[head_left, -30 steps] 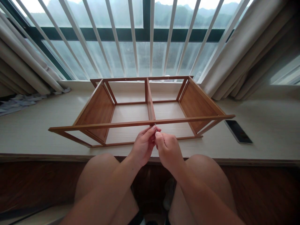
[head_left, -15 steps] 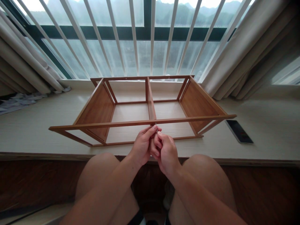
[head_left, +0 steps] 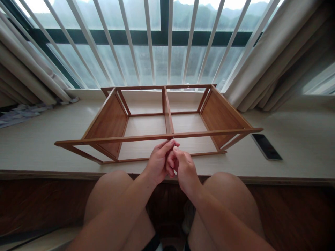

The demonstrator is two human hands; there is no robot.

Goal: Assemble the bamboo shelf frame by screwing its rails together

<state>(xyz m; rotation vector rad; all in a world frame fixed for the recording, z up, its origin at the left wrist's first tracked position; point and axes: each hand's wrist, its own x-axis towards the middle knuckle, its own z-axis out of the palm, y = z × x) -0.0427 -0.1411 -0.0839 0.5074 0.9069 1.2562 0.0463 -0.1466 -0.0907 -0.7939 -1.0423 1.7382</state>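
One wooden frame point(head_left: 136, 138), one slender piece point(head_left: 174, 144): points of likely slippage

Wooden frame: stood on the pale surface point(head_left: 39, 150), its divider point(head_left: 169, 113) meeting the front rail just above the fingers.

Slender piece: below that rail, near the joint; type too small to tell.

Left hand point(head_left: 159, 161): fingers narrow, pinched about the piece's upper end.

Right hand point(head_left: 187, 170): thumb and fingers narrow, pinched on its lower end.

Hazards, as judged: uneven turning by the right hand could have tilted the piece off line and marred the wood. So small a grip might have slipped, dropping it between the knees point(head_left: 232, 191). Neither hand visibly braced the frame; a hard push could have shifted it toward the phone point(head_left: 267, 147) near its right end.
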